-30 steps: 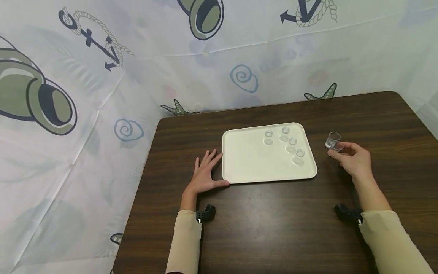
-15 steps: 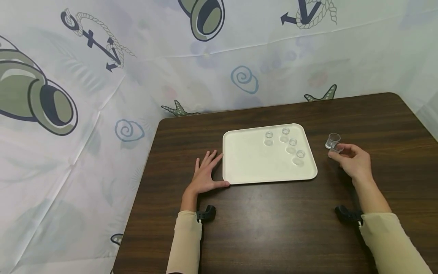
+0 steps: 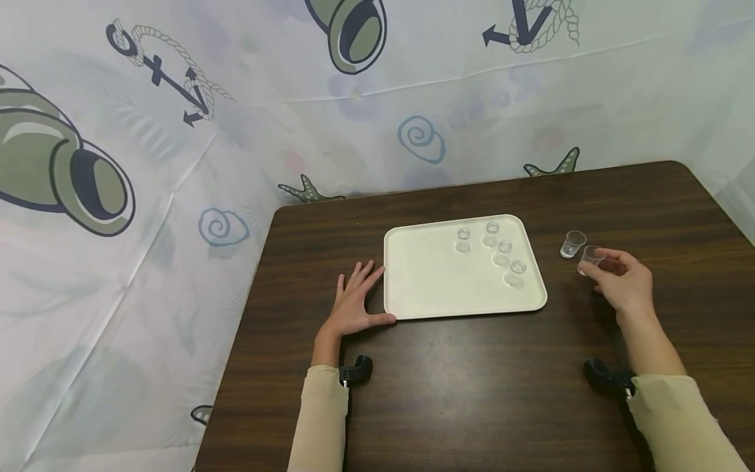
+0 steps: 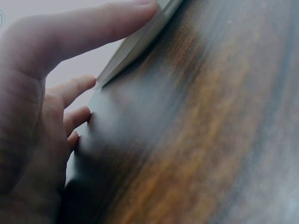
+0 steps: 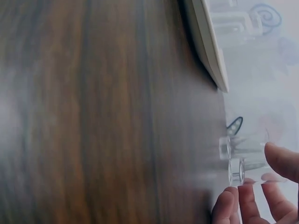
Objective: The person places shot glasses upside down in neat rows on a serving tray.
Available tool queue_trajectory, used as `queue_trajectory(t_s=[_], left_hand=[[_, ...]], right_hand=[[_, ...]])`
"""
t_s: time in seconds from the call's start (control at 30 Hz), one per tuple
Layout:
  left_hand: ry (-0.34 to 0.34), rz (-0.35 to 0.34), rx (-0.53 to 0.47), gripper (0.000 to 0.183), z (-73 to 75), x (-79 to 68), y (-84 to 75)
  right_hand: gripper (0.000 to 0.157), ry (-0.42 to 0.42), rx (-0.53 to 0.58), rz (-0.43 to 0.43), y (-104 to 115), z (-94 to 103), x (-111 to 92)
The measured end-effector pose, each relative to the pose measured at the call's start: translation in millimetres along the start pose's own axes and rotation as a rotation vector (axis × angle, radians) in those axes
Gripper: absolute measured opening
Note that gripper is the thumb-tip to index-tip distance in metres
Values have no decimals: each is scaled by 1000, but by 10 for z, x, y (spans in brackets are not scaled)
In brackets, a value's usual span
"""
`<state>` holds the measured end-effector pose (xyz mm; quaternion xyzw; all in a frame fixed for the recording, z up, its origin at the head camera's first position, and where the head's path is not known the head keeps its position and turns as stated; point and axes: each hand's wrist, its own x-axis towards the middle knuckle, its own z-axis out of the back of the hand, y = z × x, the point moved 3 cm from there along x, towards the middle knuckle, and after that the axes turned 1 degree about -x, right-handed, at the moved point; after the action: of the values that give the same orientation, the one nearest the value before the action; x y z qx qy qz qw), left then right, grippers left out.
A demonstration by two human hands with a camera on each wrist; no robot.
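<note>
My right hand [image 3: 628,282] pinches a clear shot glass [image 3: 590,258] between thumb and fingers, to the right of the tray. The glass is upright, its wide rim up; in the right wrist view its thick base [image 5: 236,171] shows near the tabletop. Just left of it and a little behind stands another clear shot glass [image 3: 573,244], upright and untouched. Several more shot glasses [image 3: 518,267] sit on the right half of the cream tray [image 3: 430,288], apparently upside down. My left hand [image 3: 350,307] is spread at the tray's left end, thumb and index finger touching its edge.
The dark wood-grain table [image 3: 472,393] reaches back to a patterned curtain [image 3: 354,131] with sea motifs, which also hangs along the left side. Black wrist cameras, one on the left [image 3: 356,370] and one on the right [image 3: 607,377], sit below the hands.
My right hand has moved slightly right, and the held shot glass has come away sideways from the standing one. The left hand and the tray have stayed put.
</note>
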<state>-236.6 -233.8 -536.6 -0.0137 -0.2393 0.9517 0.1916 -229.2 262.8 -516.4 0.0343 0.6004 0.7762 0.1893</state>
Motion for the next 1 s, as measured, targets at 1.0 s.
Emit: queue_trajectory(t_s=[1.0], left_hand=[[-16, -12, 10, 108, -7, -9, 6]], right_hand=[[44, -98, -423, 711, 1073, -53, -100]])
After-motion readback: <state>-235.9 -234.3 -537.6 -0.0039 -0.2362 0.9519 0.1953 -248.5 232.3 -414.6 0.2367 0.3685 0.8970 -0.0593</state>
